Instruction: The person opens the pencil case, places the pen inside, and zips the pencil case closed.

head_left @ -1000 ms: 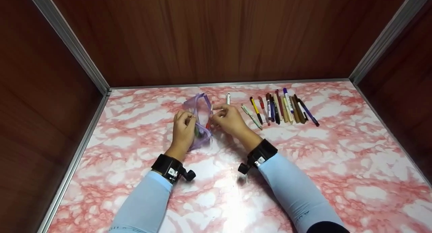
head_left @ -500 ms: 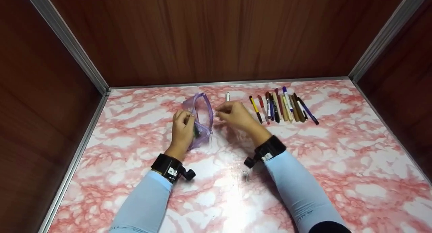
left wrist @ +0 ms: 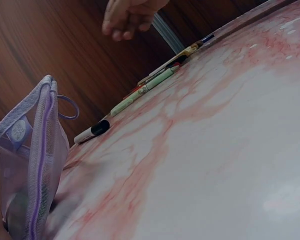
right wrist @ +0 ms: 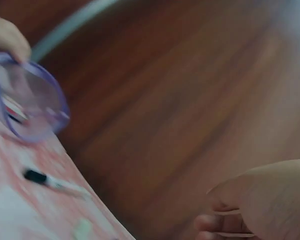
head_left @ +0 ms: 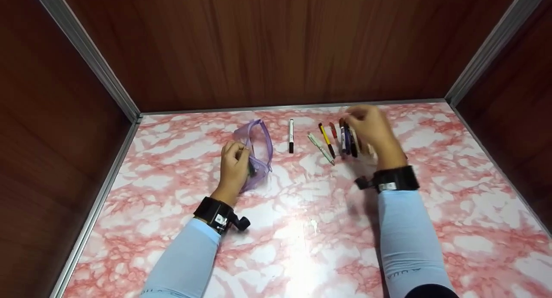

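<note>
My left hand [head_left: 233, 164] grips the near-left edge of a purple mesh zip pouch [head_left: 259, 176], its mouth gaping to the right. Inside, the right wrist view shows a red-and-white pen [right wrist: 15, 108]; something dark and greenish shows through the mesh close to the left fingers. My right hand [head_left: 371, 127] is raised over the row of pens at the back right, fingers loosely bent and nothing between them. It hides much of that row; dark-blue and black pens [head_left: 347, 138] show at its left side.
Between pouch and row lie a white marker with black cap [head_left: 291, 136], a pale green pen [head_left: 321, 148], a yellow-and-black pen [head_left: 326, 140] and a red-capped pen [head_left: 333, 130]. Wood-grain panels [head_left: 276, 48] wall in the marbled pink table [head_left: 302, 229] at back and sides.
My right hand has left the pouch's mouth and swung right, over the pens. The red item at the mouth has gone from there. The left hand keeps its grip on the pouch.
</note>
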The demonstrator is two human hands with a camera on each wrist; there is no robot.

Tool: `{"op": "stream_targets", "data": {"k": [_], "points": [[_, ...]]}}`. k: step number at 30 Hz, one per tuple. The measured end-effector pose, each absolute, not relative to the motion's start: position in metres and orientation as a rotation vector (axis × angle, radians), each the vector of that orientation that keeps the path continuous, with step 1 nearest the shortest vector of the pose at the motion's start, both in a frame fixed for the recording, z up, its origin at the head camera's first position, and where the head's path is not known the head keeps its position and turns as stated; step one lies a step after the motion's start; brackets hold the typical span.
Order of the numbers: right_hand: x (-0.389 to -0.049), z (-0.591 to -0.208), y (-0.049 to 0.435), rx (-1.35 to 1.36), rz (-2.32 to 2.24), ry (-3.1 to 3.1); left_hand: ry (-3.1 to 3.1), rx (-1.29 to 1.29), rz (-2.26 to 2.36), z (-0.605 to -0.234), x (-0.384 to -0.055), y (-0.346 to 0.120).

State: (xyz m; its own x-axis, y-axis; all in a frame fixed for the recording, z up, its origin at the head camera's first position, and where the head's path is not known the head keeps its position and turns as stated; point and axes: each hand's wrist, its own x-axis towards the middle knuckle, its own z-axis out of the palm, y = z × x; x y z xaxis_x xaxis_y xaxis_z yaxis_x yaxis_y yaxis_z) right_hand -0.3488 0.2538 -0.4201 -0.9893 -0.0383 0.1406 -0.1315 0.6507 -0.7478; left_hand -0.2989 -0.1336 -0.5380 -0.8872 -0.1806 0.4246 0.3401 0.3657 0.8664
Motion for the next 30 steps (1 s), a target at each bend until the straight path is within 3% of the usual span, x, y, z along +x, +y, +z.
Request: {"op": "stream_targets", "data": {"k": [11, 21, 30], "points": [[-0.351, -0.460, 0.329, -0.289, 1.055, -2.835, -2.172, -0.129, -1.531, -0.541, -0.298, -0.134], [-0.349, -0.482, 0.344, -0.550, 1.036, -2.798, -2.178, -0.149, -1.526, -0.538, -0.296, -0.133], [-0.352, -0.486, 0.346, -0.564, 0.986, -2.891, -2.183, -0.156, -1.506, -0.537, -0.297, -0.134]]}}
